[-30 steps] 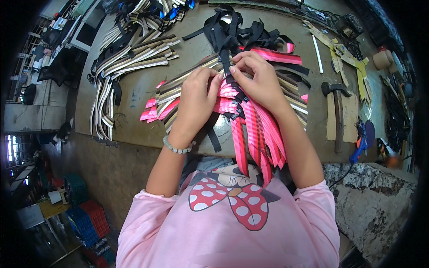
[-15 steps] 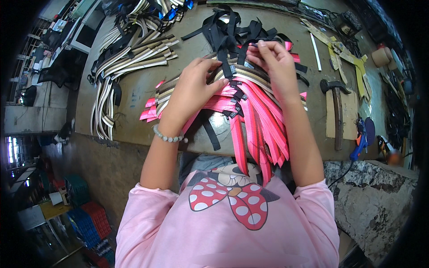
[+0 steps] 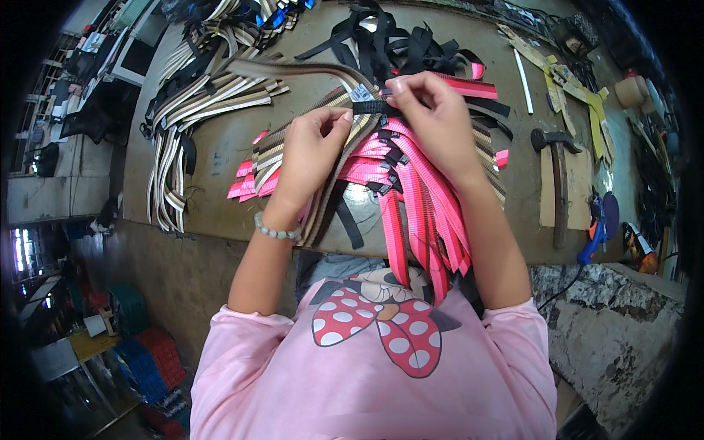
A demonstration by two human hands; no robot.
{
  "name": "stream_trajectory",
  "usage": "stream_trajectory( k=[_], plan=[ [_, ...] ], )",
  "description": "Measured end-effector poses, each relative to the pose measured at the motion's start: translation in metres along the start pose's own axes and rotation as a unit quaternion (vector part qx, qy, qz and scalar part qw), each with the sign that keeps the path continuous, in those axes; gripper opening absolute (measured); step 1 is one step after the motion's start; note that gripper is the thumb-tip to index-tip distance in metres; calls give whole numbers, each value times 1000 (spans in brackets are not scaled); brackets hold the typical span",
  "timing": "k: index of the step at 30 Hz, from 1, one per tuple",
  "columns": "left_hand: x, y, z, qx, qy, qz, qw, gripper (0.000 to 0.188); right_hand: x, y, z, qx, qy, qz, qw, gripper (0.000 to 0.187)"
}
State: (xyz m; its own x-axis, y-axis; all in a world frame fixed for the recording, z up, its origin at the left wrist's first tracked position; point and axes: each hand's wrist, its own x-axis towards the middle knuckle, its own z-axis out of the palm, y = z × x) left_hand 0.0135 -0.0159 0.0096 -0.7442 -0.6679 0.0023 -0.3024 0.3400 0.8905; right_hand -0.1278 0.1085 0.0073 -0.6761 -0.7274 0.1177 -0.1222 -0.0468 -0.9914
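Observation:
Between my two hands lies a short black strap (image 3: 374, 107), stretched crosswise over brown-and-cream striped webbing (image 3: 292, 69) with a small white label (image 3: 361, 93) beside it. My left hand (image 3: 317, 150) is closed, thumb and forefinger pinching the strap's left end. At the other end my right hand (image 3: 434, 121) is closed too, its fingertips pinching the black strap near the label. Below hang pink-and-red striped webbing straps (image 3: 422, 183), each with a black band near its top. Loose black straps (image 3: 367, 44) heap up just beyond my hands.
To the left lies a pile of cream-and-brown webbing (image 3: 213, 103). A hammer (image 3: 559, 183) rests on cardboard (image 3: 579, 198) at the right, near a blue-handled tool (image 3: 592, 235) with a cord. A white stick (image 3: 523, 81) and yellowish strips (image 3: 592, 117) lie farther back.
The striped webbing now arches up and left from the pile. Both hands have closed on the black strap, which now lies crosswise; the left fingers were spread before.

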Motion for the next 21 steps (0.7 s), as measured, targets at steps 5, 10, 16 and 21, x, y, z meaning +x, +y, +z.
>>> stream_trajectory(
  k=[5,10,16,21],
  plan=[
    [-7,-6,7,-19,48,24,998,28,-6,3,14,-73,37,-46,996,21],
    [-8,7,1,1,4,-32,999,26,-6,2,22,-140,50,-81,986,19],
    [-11,3,-2,-19,21,0,1000,23,-7,6,25,-228,30,-151,961,17],
    [-12,-3,0,-50,37,4,998,21,-9,5,26,-274,32,-167,947,16]
  ],
)
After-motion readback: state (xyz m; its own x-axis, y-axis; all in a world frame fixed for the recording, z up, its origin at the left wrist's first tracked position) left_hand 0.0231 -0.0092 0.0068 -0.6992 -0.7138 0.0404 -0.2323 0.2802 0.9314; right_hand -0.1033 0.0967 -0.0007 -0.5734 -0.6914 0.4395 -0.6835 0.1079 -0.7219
